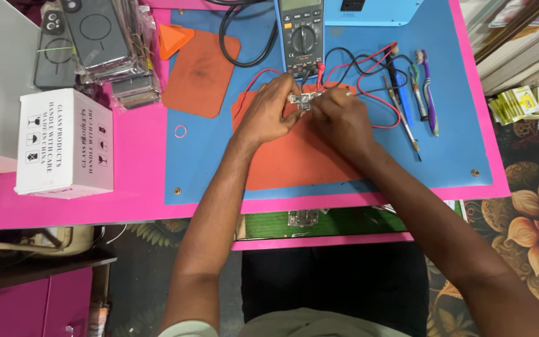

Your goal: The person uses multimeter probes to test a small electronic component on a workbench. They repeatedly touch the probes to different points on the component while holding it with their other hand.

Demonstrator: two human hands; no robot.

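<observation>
Fingers (289, 93) of the left hand (268, 113) pinch one end of a small metal part (302, 101), and those of the right hand (339, 118) close on its other end, so the piece sits between the two hands, held just above the orange mat (294, 165). Its long axis runs left to right, roughly in line with the tabletop's near edge; neither hand is clearly nearer, since both touch it.

Largest around them is the pink tabletop (63, 209), carrying a blue work mat (456, 143). On that lie the orange mat under the hands and a second orange mat (201, 72) farther off to the left. A white cardboard box (63, 143) stands at the left edge, with a stack of phone cases (92, 40) behind it. A multimeter (302, 37) lies just beyond the hands, its red and black leads (369, 75) looping close to the part. To the right lie a few hand tools (407, 112) and a purple toothbrush (428, 93). A small rubber band (180, 131) rests left of the hands.
</observation>
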